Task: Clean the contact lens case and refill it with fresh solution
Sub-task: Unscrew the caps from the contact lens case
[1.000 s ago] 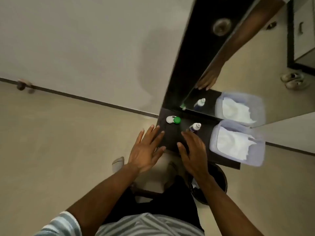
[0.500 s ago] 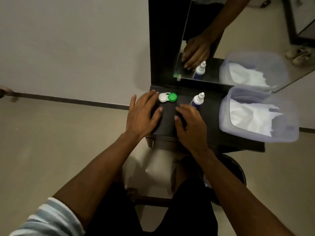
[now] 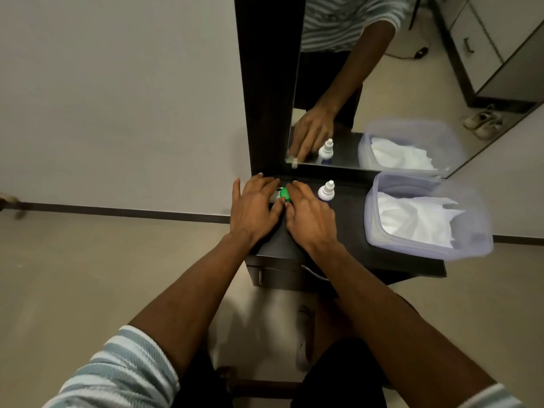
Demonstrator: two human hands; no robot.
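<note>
Both hands (image 3: 256,207) (image 3: 312,216) over lens case (image 3: 284,194)

Plain pale wall (image 3: 117,92), dark skirting strip (image 3: 126,212) along its base. Beige floor (image 3: 88,275) — smooth, dimly lit. Dark narrow dresser top (image 3: 368,254) against the wall, a drawer handle (image 3: 260,276) under its front edge. Tall dark-framed mirror (image 3: 382,92) above — it reflects a cabinet and a pair of shoes on the floor.
</note>
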